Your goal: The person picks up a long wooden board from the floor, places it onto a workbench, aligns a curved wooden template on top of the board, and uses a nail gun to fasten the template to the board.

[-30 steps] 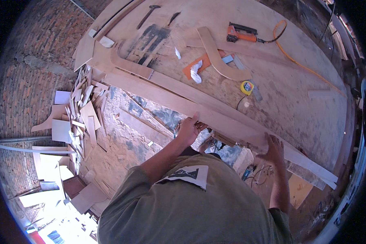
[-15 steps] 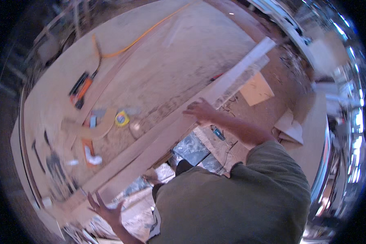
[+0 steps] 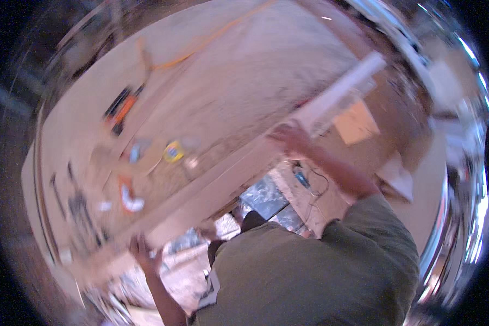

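A long wooden board (image 3: 201,202) lies slantwise along the near edge of the worktable, from lower left to upper right. My right hand (image 3: 292,139) rests on its upper part, fingers laid over the wood and blurred by motion. At the lower left end, my left hand (image 3: 145,254) is at the board's near edge, thumb apart from the raised fingers; nothing shows in its grasp. Beyond the board are a yellow tape measure (image 3: 173,152) and an orange-and-white tool (image 3: 129,199), its kind unclear.
An orange-and-black power tool (image 3: 119,111) with an orange cord (image 3: 174,63) lies farther back on the worktable (image 3: 244,70). Several dark hand tools (image 3: 80,212) lie at left. A yellowish square piece (image 3: 356,124) and a blue-green tool (image 3: 302,176) are right of the board.
The whole view has shifted, moving the scene slightly right. My left hand has moved up along the board's near edge, its fingers less spread. My right hand remains on the board.
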A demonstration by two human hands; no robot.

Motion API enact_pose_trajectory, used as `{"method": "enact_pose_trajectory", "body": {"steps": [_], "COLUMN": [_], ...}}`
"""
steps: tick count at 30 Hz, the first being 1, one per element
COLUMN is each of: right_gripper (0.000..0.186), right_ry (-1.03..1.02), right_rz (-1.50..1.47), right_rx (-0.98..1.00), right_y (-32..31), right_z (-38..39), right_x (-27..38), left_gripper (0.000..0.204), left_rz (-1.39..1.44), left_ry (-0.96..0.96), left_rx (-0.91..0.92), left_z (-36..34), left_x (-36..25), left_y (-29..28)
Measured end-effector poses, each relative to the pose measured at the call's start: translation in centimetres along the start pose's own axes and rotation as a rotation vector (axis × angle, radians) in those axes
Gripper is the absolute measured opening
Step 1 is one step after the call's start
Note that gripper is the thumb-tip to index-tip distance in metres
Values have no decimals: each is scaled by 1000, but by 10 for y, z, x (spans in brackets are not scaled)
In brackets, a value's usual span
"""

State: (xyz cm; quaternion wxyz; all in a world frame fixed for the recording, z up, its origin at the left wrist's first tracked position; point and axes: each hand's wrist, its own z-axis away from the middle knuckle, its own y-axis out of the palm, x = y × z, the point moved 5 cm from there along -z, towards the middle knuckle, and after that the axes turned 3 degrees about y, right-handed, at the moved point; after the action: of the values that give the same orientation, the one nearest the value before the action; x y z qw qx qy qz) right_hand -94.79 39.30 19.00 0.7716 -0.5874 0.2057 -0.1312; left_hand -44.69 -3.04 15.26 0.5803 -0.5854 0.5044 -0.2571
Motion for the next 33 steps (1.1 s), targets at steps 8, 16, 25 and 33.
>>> {"method": "enact_pose_trajectory", "body": {"steps": [8, 16, 25, 33], "right_gripper": [82, 96, 91, 86], "right_ry": [194, 109, 44, 71], "right_rz": [-78, -22, -149, 24], "right_rx": [1, 69, 100, 210], "right_y": [-16, 39, 60, 65], "right_z": [29, 14, -3, -1], "right_x": [-39, -91, -74, -69], "left_gripper": [85, 88, 88, 82], "left_rz": [162, 155, 140, 52], "left_ry": [58, 108, 31, 9], "left_rx": [-72, -78, 11, 118], "left_z": [-80, -102, -100, -102], "left_x": [-37, -40, -19, -26], "left_y": [1, 54, 81, 81]}}
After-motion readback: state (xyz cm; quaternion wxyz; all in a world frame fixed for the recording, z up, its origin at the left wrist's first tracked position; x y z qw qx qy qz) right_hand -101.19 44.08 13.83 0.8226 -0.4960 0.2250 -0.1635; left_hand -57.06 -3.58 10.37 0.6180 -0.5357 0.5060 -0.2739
